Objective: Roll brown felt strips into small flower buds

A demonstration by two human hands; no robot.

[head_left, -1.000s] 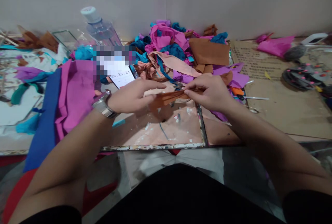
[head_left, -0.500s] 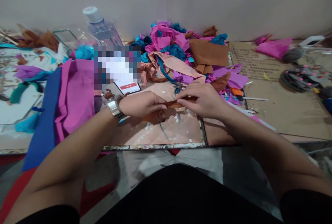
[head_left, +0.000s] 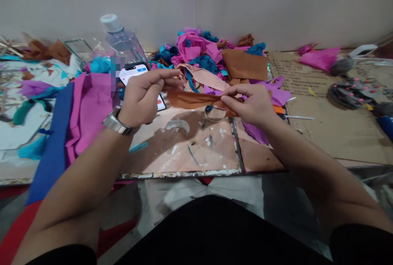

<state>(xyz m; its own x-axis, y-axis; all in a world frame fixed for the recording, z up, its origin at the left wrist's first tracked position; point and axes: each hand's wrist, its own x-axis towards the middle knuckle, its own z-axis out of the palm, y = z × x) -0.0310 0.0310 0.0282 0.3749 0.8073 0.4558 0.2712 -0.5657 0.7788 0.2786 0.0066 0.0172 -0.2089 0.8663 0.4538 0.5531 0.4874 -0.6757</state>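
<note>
A strip of brown crepe paper [head_left: 193, 99] stretches sideways above the table. My right hand [head_left: 250, 103] pinches its right part between thumb and fingers. At the strip's left end is my left hand [head_left: 144, 95], its fingers stretched out to the right just above the paper. Whether those fingertips touch the strip I cannot tell. Beneath the strip lie small scissors [head_left: 215, 111], partly covered by it. A phone [head_left: 161, 102] with its screen lit stands behind my left hand, mostly hidden.
A heap of pink, blue and brown paper scraps [head_left: 199, 48] lies against the wall. A clear bottle [head_left: 125, 44] stands at the back left, with folded magenta sheets [head_left: 95, 109] in front. Cardboard [head_left: 319, 130] and a round pin holder [head_left: 346, 95] are at right.
My left hand has moved left and up, away from my right hand, and its fingers have straightened. More of the brown strip shows between the hands. The scissors beneath are more visible.
</note>
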